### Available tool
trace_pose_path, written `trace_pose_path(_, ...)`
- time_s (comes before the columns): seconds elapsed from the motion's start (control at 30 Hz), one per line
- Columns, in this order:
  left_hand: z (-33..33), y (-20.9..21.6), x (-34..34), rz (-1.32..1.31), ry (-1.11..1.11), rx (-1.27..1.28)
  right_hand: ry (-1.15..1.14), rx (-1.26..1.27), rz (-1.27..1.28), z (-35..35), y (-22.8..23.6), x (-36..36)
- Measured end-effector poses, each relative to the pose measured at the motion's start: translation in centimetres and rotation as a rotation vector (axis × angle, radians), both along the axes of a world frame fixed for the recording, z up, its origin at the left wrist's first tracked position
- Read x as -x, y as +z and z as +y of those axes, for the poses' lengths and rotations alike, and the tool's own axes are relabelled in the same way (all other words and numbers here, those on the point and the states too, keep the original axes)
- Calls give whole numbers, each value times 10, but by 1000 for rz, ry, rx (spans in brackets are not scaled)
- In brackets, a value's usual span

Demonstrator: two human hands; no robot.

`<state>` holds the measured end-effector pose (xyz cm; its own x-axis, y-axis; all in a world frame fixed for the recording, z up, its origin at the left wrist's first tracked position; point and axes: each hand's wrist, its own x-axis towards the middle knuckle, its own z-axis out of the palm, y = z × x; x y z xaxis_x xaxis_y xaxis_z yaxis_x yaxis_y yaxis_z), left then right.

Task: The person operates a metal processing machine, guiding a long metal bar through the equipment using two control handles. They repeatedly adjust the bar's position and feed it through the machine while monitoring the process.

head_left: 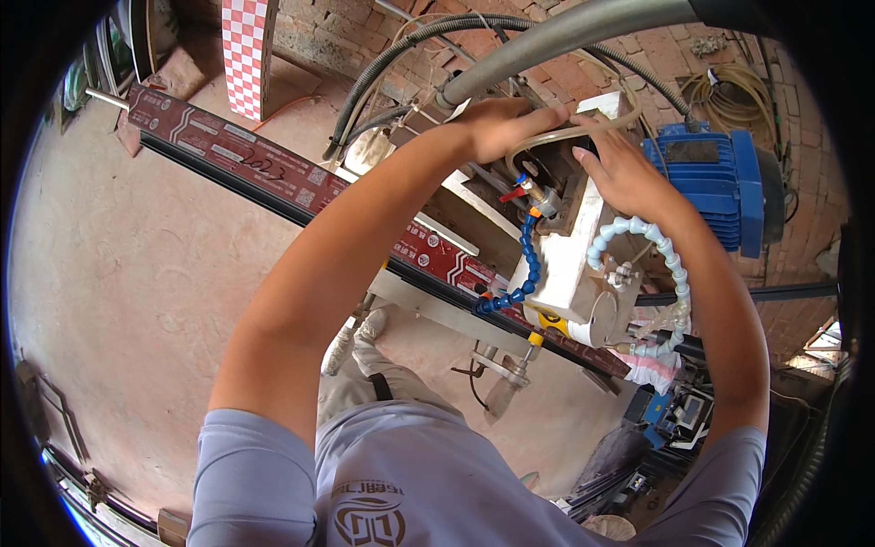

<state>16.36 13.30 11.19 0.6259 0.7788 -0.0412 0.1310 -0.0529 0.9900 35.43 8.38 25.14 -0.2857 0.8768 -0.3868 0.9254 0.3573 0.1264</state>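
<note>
My left hand [507,128] reaches across the top of a pale machine housing [558,273], slightly blurred, its fingers pointing right; whether they grip anything is unclear. A clear flexible tube [547,139] curves just under its fingertips. Opposite it, my right hand [629,173] is at the right rim of the machine's dark recess, thumb apart from its fingers, with no held thing visible. Below the hands sits a small valve with a red lever [514,193]. A blue segmented hose [530,255] hangs from it. Beside my right forearm loops a white segmented hose [679,273].
A long bar with dark red printed film [232,150] runs diagonally beneath my left arm and the machine. A blue finned motor [702,178] stands right of my right hand. A thick grey pipe [565,41] arches above. Coiled tubing [734,96] lies on the brick floor.
</note>
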Motion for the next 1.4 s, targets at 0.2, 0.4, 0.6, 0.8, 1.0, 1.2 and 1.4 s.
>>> trace_pose_path(0.2,6,11,-15,-128,-181,184,-21,18,30,-1,1,0)
trace_pose_path(0.4,15,-19,-18,-238,-258,208,11,-6,64,-3,2,4)
trace_pose_path(0.6,11,-9,-9,-194,-288,-2,59,-2,109,-7,2,4)
trace_pose_path(0.8,-12,9,8,-203,-12,-88,107,-43,127,-7,0,-1)
trace_pose_path(1.0,2,-21,6,-385,-93,-496,-8,18,61,-4,0,-5)
trace_pose_path(1.2,11,-37,-12,-260,3,-843,-60,35,57,-5,0,-9)
trace_pose_path(1.4,12,-26,-10,-165,3,-871,-72,82,4,-2,-2,-12)
